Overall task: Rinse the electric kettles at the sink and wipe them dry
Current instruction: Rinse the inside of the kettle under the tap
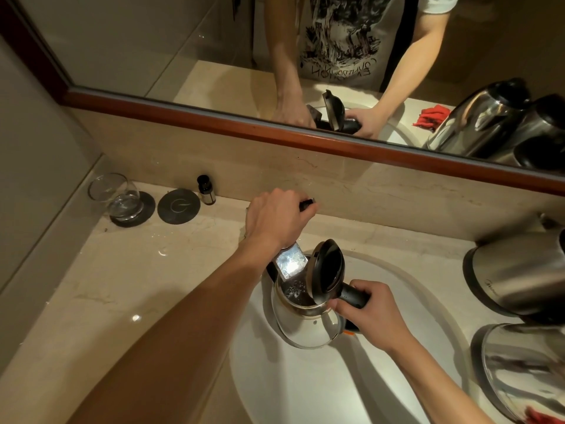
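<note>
A steel electric kettle (308, 328) with its black lid (328, 269) flipped up sits over the white sink basin (305, 387). My right hand (363, 313) grips its black handle. Water shows inside the kettle, under the chrome tap spout (290, 263). My left hand (275, 217) is curled over the tap lever, whose dark tip (307, 204) sticks out past my fingers. Two more steel kettles stand on the counter at right, one further back (516, 270) and one nearer (526, 368). A red cloth (541, 417) lies at the lower right corner.
A drinking glass (114, 194) stands on a dark coaster at the back left, beside a second coaster (179, 205) and a small dark bottle (205, 189). A wood-framed mirror (275, 130) runs along the back wall. Water drops lie on the beige counter (107, 301).
</note>
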A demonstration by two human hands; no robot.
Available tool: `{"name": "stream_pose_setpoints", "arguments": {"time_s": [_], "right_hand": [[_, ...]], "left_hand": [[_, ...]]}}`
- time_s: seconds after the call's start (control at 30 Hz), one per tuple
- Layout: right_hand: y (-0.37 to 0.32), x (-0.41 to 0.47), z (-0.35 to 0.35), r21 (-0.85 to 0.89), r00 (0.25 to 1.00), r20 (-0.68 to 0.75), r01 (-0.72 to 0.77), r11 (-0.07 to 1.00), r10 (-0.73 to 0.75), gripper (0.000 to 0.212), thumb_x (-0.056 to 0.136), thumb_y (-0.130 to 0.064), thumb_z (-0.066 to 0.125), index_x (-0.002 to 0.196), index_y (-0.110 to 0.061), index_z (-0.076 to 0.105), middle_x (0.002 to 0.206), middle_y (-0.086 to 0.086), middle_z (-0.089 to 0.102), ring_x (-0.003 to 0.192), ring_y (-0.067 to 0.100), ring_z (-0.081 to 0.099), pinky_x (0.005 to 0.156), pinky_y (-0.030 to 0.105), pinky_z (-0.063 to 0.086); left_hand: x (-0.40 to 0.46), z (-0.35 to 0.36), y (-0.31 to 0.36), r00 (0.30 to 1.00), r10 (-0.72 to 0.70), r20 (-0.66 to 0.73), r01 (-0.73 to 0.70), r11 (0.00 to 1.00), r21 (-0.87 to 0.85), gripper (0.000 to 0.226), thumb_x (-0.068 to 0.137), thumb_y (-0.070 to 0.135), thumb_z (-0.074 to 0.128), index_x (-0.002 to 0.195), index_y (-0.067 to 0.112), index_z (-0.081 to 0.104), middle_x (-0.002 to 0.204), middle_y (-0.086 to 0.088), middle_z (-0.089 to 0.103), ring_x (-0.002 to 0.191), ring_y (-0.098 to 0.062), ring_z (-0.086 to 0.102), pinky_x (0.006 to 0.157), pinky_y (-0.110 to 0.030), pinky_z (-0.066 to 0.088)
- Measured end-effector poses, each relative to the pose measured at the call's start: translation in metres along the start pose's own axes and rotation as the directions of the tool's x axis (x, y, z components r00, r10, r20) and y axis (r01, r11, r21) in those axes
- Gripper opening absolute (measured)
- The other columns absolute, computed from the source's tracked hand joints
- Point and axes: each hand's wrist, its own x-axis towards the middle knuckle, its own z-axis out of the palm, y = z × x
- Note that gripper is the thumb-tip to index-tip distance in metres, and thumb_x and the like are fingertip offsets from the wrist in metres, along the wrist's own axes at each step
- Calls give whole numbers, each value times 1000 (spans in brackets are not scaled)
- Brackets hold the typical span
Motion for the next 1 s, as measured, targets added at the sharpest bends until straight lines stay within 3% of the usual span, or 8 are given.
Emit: {"name": "stream_pose_setpoints", "arguments": {"time_s": [0.33, 0.57, 0.77, 0.9, 1.0], "right_hand": [[1, 1, 1, 6, 1000, -7, -3, 1000, 3, 43, 76, -13, 88, 60, 5, 52, 46, -5, 46, 41, 9, 48, 49, 24, 40], [2, 2, 0, -23, 1000, 6, 28, 999, -28, 42, 75, -14, 88, 57, 0, 53, 45, -7, 46, 41, 4, 45, 50, 18, 35], [1, 1, 1, -2, 998, 8, 55, 998, -55, 55, 63, -43, 82, 59, 3, 52, 48, -6, 41, 45, 5, 38, 50, 19, 31], [4, 2, -1, -21, 997, 11, 70, 997, -70, 47, 73, -20, 89, 59, 4, 51, 48, -8, 39, 43, 4, 38, 50, 17, 31], [4, 3, 0, -26, 998, 13, 66, 998, -65, 46, 75, -14, 89, 59, 5, 51, 46, -8, 40, 41, 5, 39, 49, 16, 31]], "left_hand": [[2, 3, -1, 1000, -2, 4, 2, 1000, -10, 46, 101, 62, 38, 104, 33, 74, 69, 4, 64, 64, -19, 59, 52, -29, 34], [1, 3, -2, 1000, 6, -2, -6, 1000, -14, 46, 101, 62, 39, 105, 32, 74, 69, 3, 65, 63, -19, 60, 50, -29, 35], [1, 2, -1, 1000, 5, 0, -5, 1000, -13, 46, 101, 61, 39, 103, 31, 74, 67, 3, 63, 61, -19, 58, 49, -28, 33], [1, 2, -1, 1000, -1, 10, 1, 1000, -27, 46, 100, 62, 39, 102, 31, 74, 67, 3, 64, 62, -19, 60, 54, -30, 44], [1, 2, -1, 1000, 5, 5, -5, 1000, -25, 47, 100, 62, 40, 103, 31, 74, 67, 3, 64, 62, -19, 60, 52, -29, 40]]}}
